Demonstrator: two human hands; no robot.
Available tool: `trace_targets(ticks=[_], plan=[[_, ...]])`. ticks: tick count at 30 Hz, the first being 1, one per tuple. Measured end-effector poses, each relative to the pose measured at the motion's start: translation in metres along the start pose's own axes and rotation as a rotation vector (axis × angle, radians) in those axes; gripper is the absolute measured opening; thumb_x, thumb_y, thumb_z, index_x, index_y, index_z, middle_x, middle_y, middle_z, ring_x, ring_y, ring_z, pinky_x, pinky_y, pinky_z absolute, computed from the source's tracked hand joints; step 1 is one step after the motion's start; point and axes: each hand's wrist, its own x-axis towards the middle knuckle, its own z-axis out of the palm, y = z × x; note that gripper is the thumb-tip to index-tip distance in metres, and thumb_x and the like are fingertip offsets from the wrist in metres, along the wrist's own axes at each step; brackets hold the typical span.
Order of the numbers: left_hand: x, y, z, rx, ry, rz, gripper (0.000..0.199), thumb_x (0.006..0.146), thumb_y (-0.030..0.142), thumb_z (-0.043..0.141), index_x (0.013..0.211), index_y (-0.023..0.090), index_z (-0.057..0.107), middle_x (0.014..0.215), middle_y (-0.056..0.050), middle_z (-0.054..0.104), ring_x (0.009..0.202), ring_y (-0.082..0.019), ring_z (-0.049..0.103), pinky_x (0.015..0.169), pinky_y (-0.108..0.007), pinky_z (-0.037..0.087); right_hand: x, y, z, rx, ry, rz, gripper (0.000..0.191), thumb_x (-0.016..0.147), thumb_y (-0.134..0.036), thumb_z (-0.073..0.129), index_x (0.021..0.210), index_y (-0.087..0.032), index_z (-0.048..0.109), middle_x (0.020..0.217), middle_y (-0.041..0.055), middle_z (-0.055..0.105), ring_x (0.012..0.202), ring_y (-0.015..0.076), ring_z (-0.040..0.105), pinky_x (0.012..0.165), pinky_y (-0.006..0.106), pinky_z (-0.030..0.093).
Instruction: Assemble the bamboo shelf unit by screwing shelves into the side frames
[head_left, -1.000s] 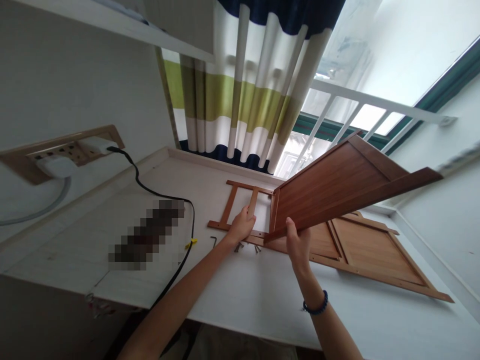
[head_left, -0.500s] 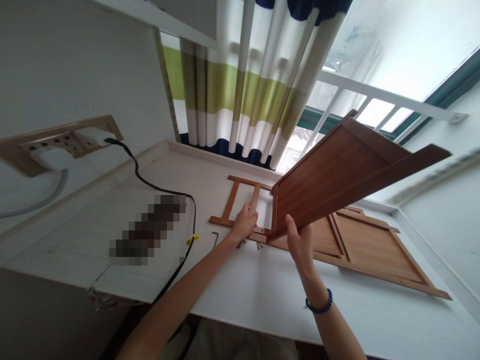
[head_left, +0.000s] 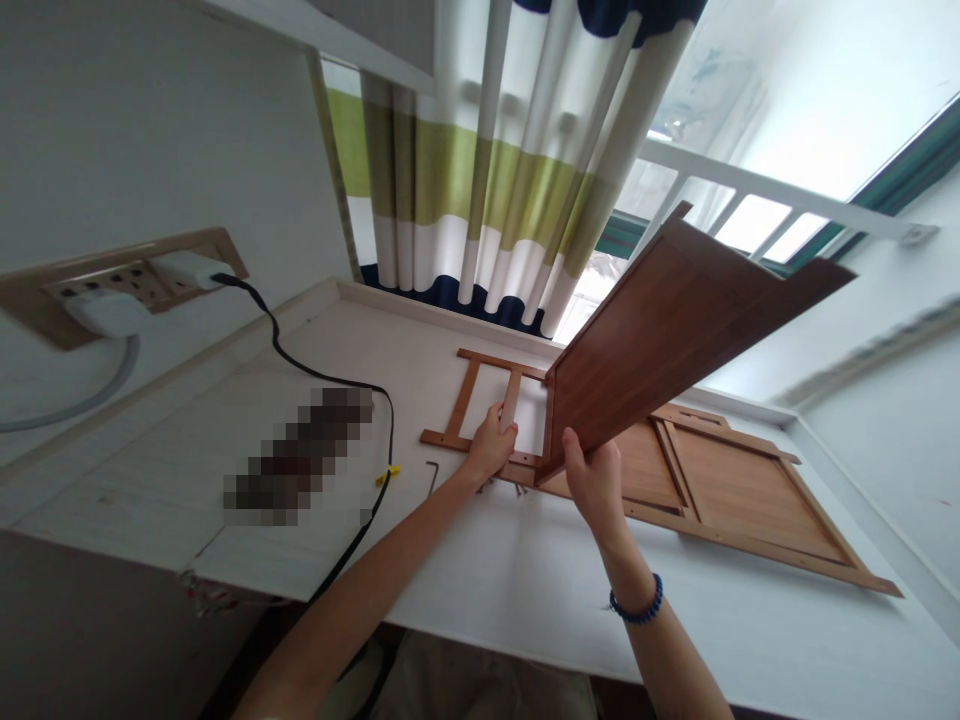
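Observation:
My left hand [head_left: 491, 446] is closed around a crossbar of a narrow wooden frame [head_left: 459, 400] that lies on the white tabletop. With my right hand [head_left: 596, 482] I grip the lower edge of a brown wooden panel [head_left: 652, 330], thumb on its near face and fingers hidden behind. The panel stands tilted up to the right, its lower end meeting the frame's right end. Several screws [head_left: 519, 490] lie just in front of that joint. Left of them is an L-shaped hex key [head_left: 433, 478].
More flat wooden panels [head_left: 757, 490] lie on the right of the white table [head_left: 555, 570]. A black cable [head_left: 330, 380] with a yellow tag [head_left: 388, 476] runs from the wall socket [head_left: 127, 285] past a blurred-out object [head_left: 300, 460]. A striped curtain [head_left: 480, 180] and white railing [head_left: 750, 185] stand behind.
The brown panel has swung to a steeper angle, its raised end shifting left. My right hand has moved slightly left with it; my left hand stays on the crossbar.

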Motion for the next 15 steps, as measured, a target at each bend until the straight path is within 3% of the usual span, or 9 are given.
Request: trace_targets(ticks=[9, 15], plan=[[-0.0005, -0.0019, 0.0009, -0.056, -0.007, -0.017, 0.045, 0.078, 0.022, 0.043, 0.121, 0.019, 0.034, 0.095, -0.005, 0.055, 0.044, -0.004, 0.047, 0.045, -0.019, 0.04, 0.0018, -0.0031, 0.0009, 0.1, 0.026, 0.036, 0.023, 0.065, -0.04, 0.054, 0.061, -0.018, 0.048, 0.058, 0.0027, 0.051, 0.058, 0.0158, 0.044, 0.054, 0.027, 0.03], [-0.0011, 0.0031, 0.0, -0.107, -0.015, -0.054, 0.045, 0.078, 0.022, 0.042, 0.122, 0.019, 0.032, 0.092, -0.004, 0.054, 0.043, -0.004, 0.045, 0.041, -0.018, 0.038, 0.0087, -0.0003, -0.0068, 0.471, 0.106, 0.171, 0.029, 0.06, -0.039, 0.06, 0.075, -0.014, 0.055, 0.076, 0.0041, 0.059, 0.073, 0.0169, 0.053, 0.064, 0.029, 0.043]])
